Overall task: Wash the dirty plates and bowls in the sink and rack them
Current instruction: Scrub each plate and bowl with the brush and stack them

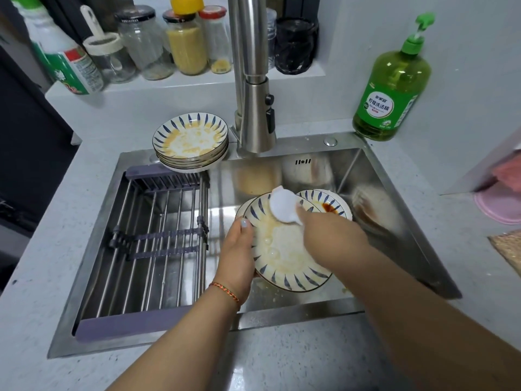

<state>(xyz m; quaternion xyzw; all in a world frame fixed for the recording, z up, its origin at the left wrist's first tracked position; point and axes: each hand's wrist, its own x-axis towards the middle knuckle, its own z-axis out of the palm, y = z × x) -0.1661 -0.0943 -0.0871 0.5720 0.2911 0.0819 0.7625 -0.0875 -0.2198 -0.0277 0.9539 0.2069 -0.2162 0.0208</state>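
Observation:
Over the steel sink (394, 193) my left hand (236, 249) grips the left rim of a tilted white plate with blue leaf marks (284, 258), smeared yellow and soapy. My right hand (324, 230) holds a white sponge (283, 206) pressed on the plate's upper part. Behind it lies another plate (329, 204) with a dark sauce stain. A stack of several dirty plates (191, 142) sits on the sink's back left corner. The grey drying rack (158, 235) fills the sink's left half and holds nothing.
The steel faucet (255, 108) hangs over the sink's back middle. A green dish soap bottle (392, 88) stands at the back right. Jars and bottles (158, 43) line the ledge behind. A pink item (499, 204) lies on the counter at right.

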